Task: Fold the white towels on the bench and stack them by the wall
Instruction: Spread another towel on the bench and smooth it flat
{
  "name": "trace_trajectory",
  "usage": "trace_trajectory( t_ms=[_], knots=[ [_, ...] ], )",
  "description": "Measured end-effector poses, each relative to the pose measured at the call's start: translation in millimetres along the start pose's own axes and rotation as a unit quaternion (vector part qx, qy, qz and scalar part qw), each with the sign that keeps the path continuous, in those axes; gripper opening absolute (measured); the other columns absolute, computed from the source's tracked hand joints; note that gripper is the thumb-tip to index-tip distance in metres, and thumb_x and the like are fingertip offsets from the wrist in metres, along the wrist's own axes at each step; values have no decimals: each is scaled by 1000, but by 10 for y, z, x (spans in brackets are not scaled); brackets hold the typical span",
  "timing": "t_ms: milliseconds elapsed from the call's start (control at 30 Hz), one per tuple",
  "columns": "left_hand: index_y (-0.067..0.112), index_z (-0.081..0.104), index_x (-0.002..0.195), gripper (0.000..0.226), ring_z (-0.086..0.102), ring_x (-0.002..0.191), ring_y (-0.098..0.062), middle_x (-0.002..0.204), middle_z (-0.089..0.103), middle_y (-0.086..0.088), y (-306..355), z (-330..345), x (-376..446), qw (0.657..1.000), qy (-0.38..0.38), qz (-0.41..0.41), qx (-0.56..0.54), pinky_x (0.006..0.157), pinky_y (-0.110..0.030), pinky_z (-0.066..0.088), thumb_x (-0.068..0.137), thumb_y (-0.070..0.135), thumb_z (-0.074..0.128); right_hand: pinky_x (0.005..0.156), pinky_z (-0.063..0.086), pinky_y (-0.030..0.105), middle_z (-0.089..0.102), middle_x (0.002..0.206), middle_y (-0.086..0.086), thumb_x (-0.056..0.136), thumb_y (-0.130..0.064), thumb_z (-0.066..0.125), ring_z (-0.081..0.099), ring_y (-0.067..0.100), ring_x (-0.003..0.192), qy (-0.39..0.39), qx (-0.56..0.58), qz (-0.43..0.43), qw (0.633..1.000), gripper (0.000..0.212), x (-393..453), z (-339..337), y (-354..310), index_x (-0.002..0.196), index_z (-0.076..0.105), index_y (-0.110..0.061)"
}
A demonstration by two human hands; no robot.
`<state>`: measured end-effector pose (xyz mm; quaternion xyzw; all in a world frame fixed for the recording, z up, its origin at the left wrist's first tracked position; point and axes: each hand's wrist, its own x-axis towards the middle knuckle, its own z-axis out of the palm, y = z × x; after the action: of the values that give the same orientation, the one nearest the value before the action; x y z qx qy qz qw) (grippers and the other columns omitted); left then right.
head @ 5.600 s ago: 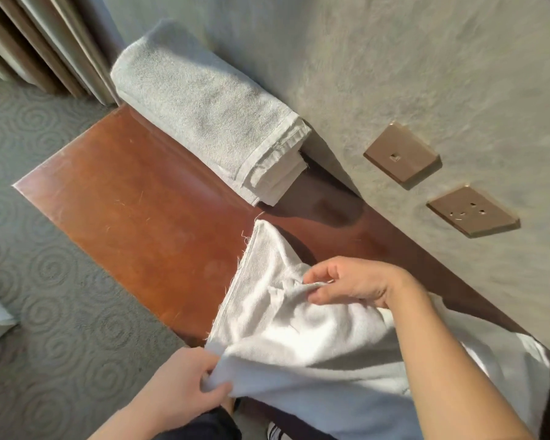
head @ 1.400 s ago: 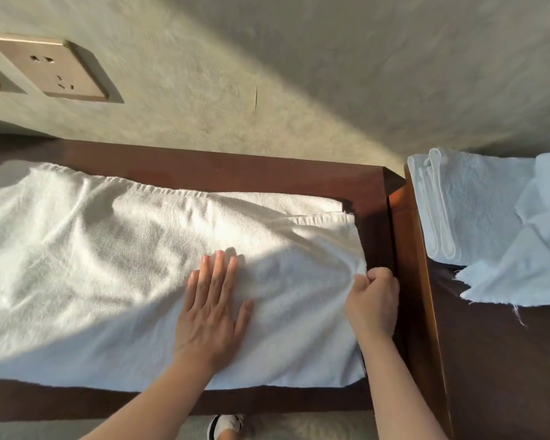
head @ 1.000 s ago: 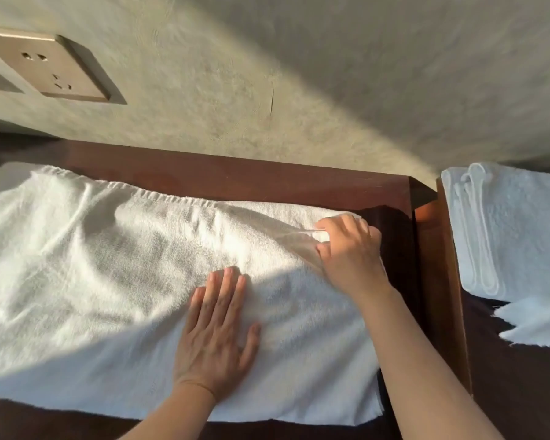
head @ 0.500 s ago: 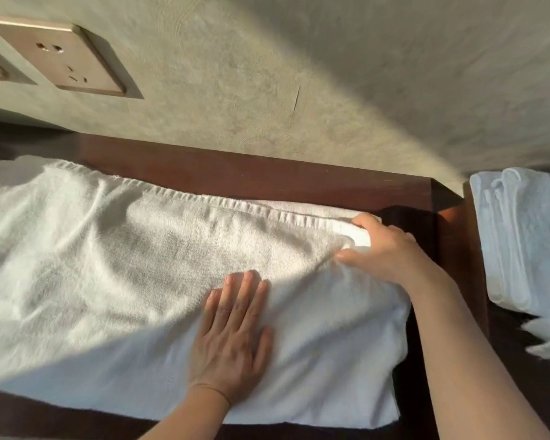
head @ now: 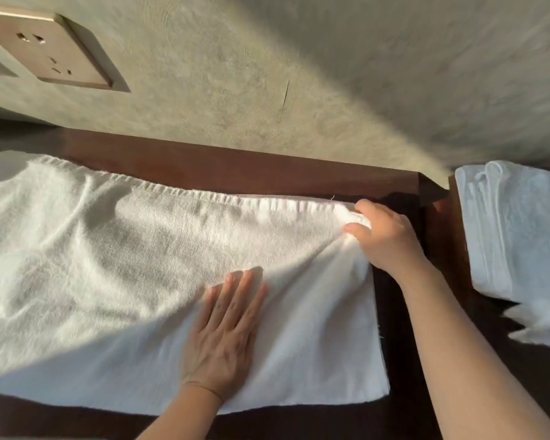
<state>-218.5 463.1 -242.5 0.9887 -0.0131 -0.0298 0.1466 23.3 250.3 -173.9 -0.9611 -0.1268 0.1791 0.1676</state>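
A large white towel lies spread along the dark wooden bench, folded double with its hemmed edge toward the wall. My left hand presses flat on the towel near its middle, fingers straight. My right hand pinches the towel's far right corner between thumb and fingers, and creases run from that corner toward my left hand. A folded white towel sits on the neighbouring surface at the right, by the wall.
The grey wall runs along the back of the bench, with a bronze socket plate at the upper left. A loose white cloth lies in front of the folded towel at the right edge.
My right hand has moved from the towel's right edge to its far right corner and now pinches it, pulling the hem toward the right. My left hand stays flat on the towel.
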Motion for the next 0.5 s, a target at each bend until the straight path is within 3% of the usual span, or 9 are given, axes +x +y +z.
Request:
trace_trajectory(
  t_ms=[67, 133, 233, 300, 400, 500],
  knots=[
    [20, 31, 158, 58, 16, 156, -24, 168, 21, 0, 17, -5, -7, 1000, -1, -12, -10, 123, -50, 19, 102, 27, 36, 93, 40, 46, 61, 114, 7, 91, -42, 66, 55, 34, 112, 64, -44, 71, 994, 38, -83, 219, 50, 118, 61, -15],
    [20, 33, 158, 56, 17, 155, -23, 167, 24, 1, 32, -10, 21, 1000, 6, -22, -21, 122, -50, 21, 103, 30, 35, 96, 41, 49, 59, 125, 13, 90, -47, 67, 53, 35, 117, 168, -30, 104, 980, 52, -182, 268, 67, 128, 57, -13],
    [22, 33, 158, 56, 18, 155, -23, 167, 24, 2, 36, -20, 39, 999, 2, -32, -20, 123, -48, 20, 103, 34, 36, 106, 42, 41, 49, 141, 13, 99, -46, 52, 49, 28, 128, 255, 140, 138, 947, 56, -523, 348, 10, 142, 44, -11],
    [23, 30, 159, 58, 16, 156, -23, 168, 21, 2, 26, -22, 30, 999, -4, -35, -17, 124, -47, 17, 103, 36, 35, 106, 46, 41, 47, 144, 12, 103, -42, 47, 50, 26, 129, 252, 222, 218, 916, 53, -883, 498, -106, 146, 40, -11],
    [24, 25, 160, 61, 13, 156, -23, 169, 17, 3, 10, -11, 23, 999, -13, -33, -15, 125, -48, 15, 102, 39, 34, 97, 44, 45, 58, 129, 18, 99, -31, 57, 55, 35, 118, 206, 150, 318, 913, 51, -1455, 780, -249, 142, 45, -6],
    [26, 19, 162, 64, 8, 157, -22, 170, 12, 3, 4, 2, 37, 999, -24, -34, -10, 125, -49, 13, 102, 42, 34, 85, 48, 46, 64, 117, 20, 96, -34, 62, 60, 38, 106, 156, 57, 313, 935, 46, -1829, 995, -370, 129, 55, -2]
  ],
)
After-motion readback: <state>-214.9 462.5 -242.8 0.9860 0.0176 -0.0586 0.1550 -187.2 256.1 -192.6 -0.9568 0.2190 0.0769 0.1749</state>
